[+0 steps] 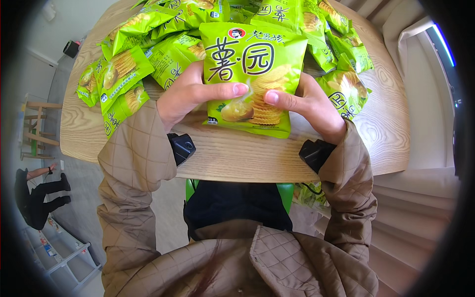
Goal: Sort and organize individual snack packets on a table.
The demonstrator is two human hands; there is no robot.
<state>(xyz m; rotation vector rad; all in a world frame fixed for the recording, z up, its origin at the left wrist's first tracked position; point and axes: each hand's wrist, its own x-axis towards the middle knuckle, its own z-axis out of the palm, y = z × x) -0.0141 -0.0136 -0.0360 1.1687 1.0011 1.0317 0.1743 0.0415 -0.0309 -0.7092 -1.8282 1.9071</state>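
Observation:
Both hands grip one green bag of potato chips (230, 98), held front side up over the near part of the wooden table (237, 159). My left hand (193, 92) has its thumb across the bag's front and its fingers hidden behind the left edge. From the right edge, my right hand (315, 102) holds it the same way, thumb pressed on the printed chips. Behind and to both sides lies a heap of similar green chip bags (174, 52), with one bag (345, 92) near my right hand. Black devices sit at both wrists, partly under the cuffs.
At far left are a wooden stool (41, 122), a person in black clothes (41, 196) and a white rack (70, 260). Beige curtains (408, 208) hang at the right. Below the table's right front edge lie more green bags (308, 193).

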